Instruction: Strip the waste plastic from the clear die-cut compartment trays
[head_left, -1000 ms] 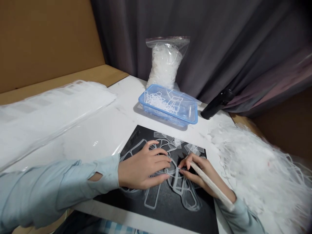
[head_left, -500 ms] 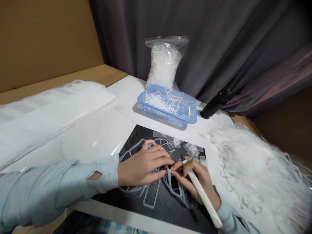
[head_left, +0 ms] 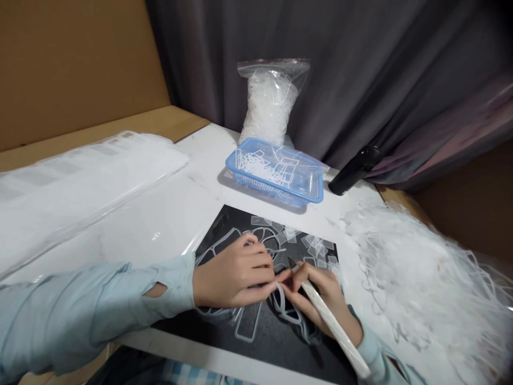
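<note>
Dark curtains (head_left: pixel 360 69) hang behind a white table (head_left: pixel 200 155). From your head view, a zip bag (head_left: pixel 269 104) of white scraps stands at the far side, behind a blue basket (head_left: pixel 264 187). On the black mat (head_left: pixel 224 216) near you, your left hand (head_left: pixel 236 272) presses down, fingers together, on clear plastic strips (head_left: pixel 278 297). Your right hand (head_left: pixel 320 291) pinches a white-handled craft knife (head_left: pixel 328 321), its tip just beside them. White trimmings (head_left: pixel 420 272) heap up on the right.

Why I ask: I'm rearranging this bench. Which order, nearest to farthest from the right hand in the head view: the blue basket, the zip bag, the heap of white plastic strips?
From the right hand:
1. Heap of white plastic strips, just to the hand's right.
2. Blue mesh basket, ahead and to the left.
3. Zip bag of white plastic pieces, directly behind the basket.
</note>
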A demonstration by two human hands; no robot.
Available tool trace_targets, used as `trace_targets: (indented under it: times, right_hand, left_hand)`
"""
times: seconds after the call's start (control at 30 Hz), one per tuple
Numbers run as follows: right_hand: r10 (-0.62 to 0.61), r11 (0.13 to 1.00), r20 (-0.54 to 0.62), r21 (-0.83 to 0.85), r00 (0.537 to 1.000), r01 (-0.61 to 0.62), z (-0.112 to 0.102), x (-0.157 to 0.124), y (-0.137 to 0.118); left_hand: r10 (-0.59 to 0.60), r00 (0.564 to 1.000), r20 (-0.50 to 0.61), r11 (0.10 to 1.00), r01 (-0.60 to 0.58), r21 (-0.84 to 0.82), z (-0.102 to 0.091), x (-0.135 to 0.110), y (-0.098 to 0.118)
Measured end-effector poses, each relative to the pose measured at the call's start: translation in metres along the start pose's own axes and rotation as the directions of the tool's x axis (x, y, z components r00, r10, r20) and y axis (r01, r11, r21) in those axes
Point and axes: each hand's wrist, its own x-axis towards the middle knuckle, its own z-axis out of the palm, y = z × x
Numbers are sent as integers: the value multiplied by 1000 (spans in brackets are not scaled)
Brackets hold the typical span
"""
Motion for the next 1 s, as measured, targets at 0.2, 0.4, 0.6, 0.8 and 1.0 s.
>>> trace_targets:
  times: [0.2,0.4,0.6,0.8,1.0]
  right_hand:
    - [16,1000,-65,-8,998,-16,2,-1,0]
    - [2,993,-102,-118,995,-14,4,-4,0]
    - [17,996,-164,-79,986,-30,7,-3,-2]
    - [133,989,-394,118,909,-93,-5,4,2]
    - [202,961,-673,276,712,-12,-33,11,21]
  left_hand:
    - [-65,997,-28,998,65,-17,-1,-1,-2]
    - [14,1000,6,998,-14,63,1,-3,-5]
    - [-19,999,51,994,13,112,2,0,-1]
    - [-101,995,2,991,101,85,0,1,-2]
    - [-115,993,-22,991,116,73,-2,2,-1]
